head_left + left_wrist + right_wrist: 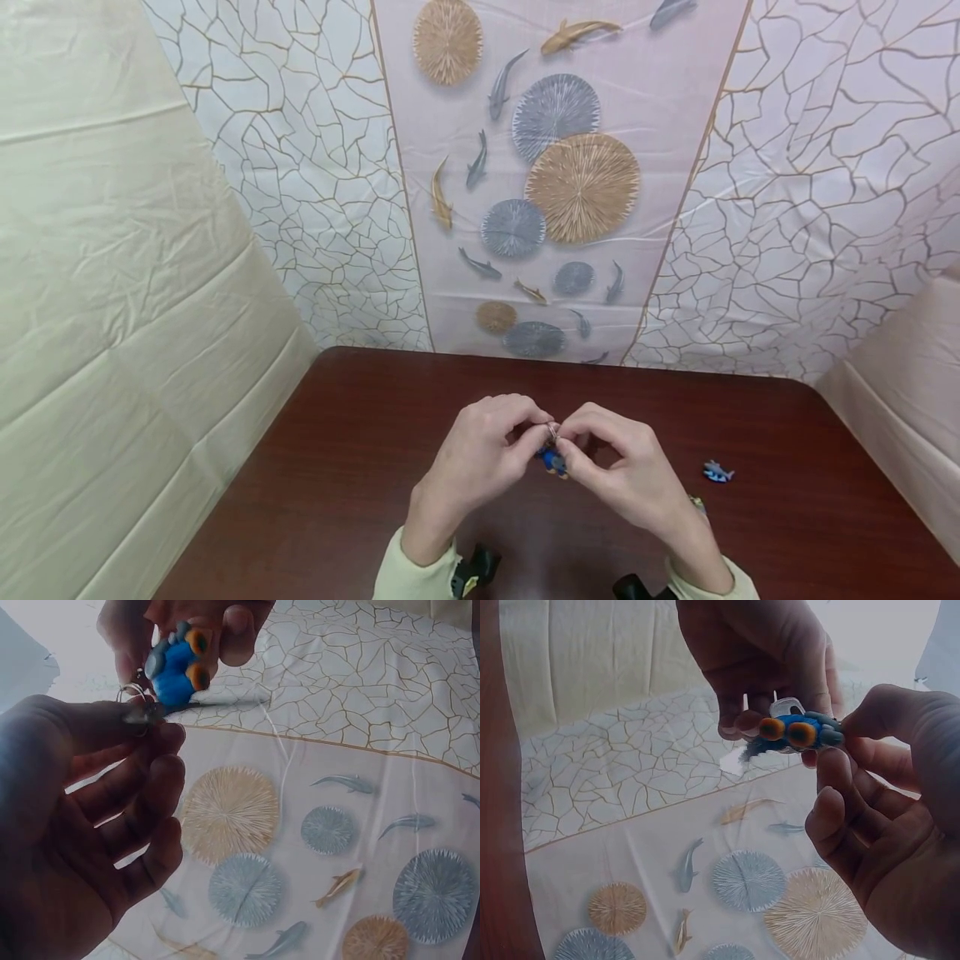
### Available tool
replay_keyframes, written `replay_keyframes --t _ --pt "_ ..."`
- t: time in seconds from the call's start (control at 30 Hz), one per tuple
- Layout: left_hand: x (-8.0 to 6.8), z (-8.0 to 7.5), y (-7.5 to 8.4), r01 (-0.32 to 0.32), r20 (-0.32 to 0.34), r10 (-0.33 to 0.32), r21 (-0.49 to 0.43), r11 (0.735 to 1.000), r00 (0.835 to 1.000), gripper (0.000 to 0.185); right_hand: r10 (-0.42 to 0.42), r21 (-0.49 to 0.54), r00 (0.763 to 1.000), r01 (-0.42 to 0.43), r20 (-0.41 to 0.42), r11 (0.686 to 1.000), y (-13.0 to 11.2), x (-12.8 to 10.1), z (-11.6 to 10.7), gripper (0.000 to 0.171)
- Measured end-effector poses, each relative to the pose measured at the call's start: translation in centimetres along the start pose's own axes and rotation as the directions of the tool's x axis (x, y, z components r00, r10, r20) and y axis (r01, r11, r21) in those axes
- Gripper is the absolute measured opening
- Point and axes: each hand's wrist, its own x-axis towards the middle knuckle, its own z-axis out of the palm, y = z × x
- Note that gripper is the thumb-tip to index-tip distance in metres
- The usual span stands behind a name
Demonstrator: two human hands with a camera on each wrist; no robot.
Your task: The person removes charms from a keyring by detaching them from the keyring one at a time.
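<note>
Both hands meet above the dark red-brown table (360,467). My left hand (534,429) pinches a thin metal key ring (552,431) between thumb and forefinger; the left wrist view shows that ring (137,712) at my fingertips (161,724). My right hand (572,440) pinches a small blue toy with orange spots (554,461), which hangs from the ring. In the right wrist view the toy (799,731) sits between my right thumb and fingers (836,742), with the left hand (772,682) just behind it.
A small blue and white fish figure (717,472) lies on the table to the right of my hands. A tiny object (697,502) peeks out by my right wrist. A patterned backdrop (555,192) closes the far edge, and cream sheets (112,292) close both sides.
</note>
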Motion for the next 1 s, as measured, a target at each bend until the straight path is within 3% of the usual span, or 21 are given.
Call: replay_keyframes --t 0.2,0.5,0.7,1.0 --pt "-0.09 0.03 0.09 0.037 -0.014 -0.036 0.046 0.998 0.999 0.011 -0.005 0.012 1.000 0.005 -0.004 1.000 0.04 0.02 0.16 0.035" --pt "0.04 0.01 -0.07 0.050 0.036 -0.047 -0.102 0.993 0.998 0.010 -0.001 0.001 1.000 0.001 0.005 1.000 0.02 0.07 -0.01 0.034" --pt "0.05 -0.04 -0.01 0.027 0.042 -0.023 -0.097 0.995 0.999 0.009 0.039 -0.004 0.999 -0.039 0.022 0.999 -0.30 0.07 -0.32 0.030" --pt "-0.04 -0.11 0.23 0.079 0.044 -0.075 -0.099 0.992 0.996 0.013 0.034 -0.001 0.999 -0.034 0.014 0.999 -0.38 0.08 -0.28 0.030"
